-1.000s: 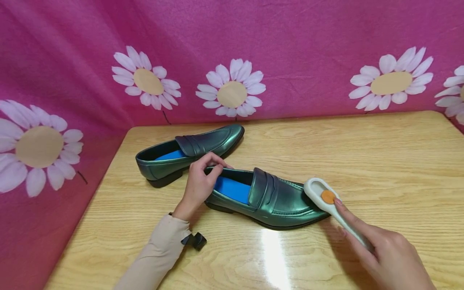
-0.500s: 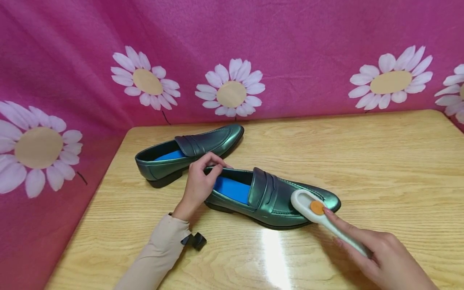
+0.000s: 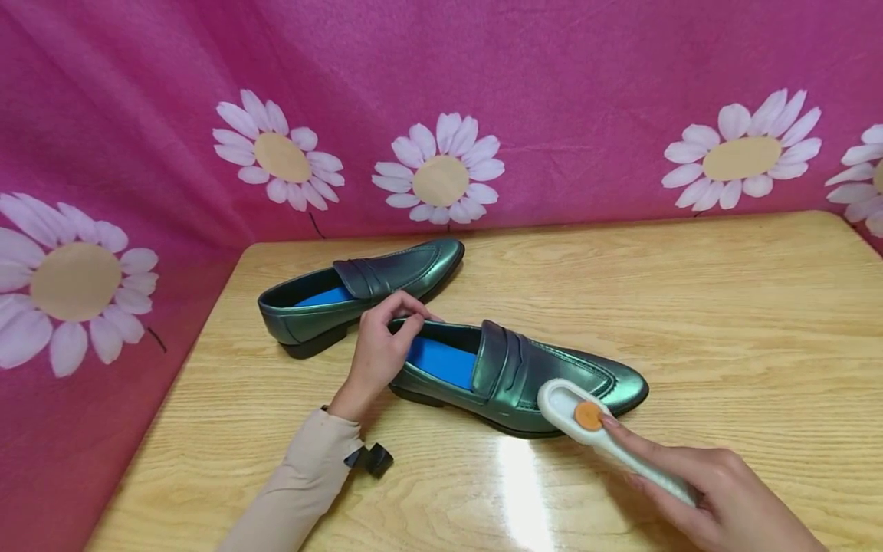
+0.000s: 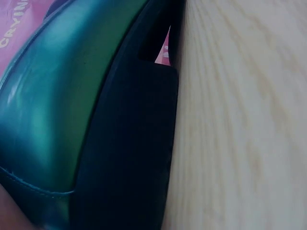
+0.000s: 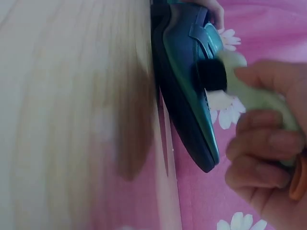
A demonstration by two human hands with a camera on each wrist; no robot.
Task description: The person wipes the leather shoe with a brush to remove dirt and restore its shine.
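A metallic green loafer (image 3: 503,376) with a blue insole lies on the table, toe to the right. My left hand (image 3: 378,349) grips the rim at its heel, thumb and fingers meeting there. In the left wrist view the dark heel and sole (image 4: 129,129) stand against the wood. My right hand (image 3: 710,487) holds a pale-handled shoe brush (image 3: 562,402) with an orange button (image 3: 589,416), index finger on the button. The right wrist view shows the brush's dark bristles (image 5: 212,75) at the upper of the loafer, on its near side behind the toe.
Behind the held shoe, a matching loafer (image 3: 396,280) rests farther back to the left, toe angled to the right. A pink cloth (image 3: 579,100) printed with white daisies hangs along the back and left of the wooden table (image 3: 724,307).
The brush in my right hand has swept from the toe tip leftward and toward me, onto the shoe's near side. My left hand and both shoes have stayed put.
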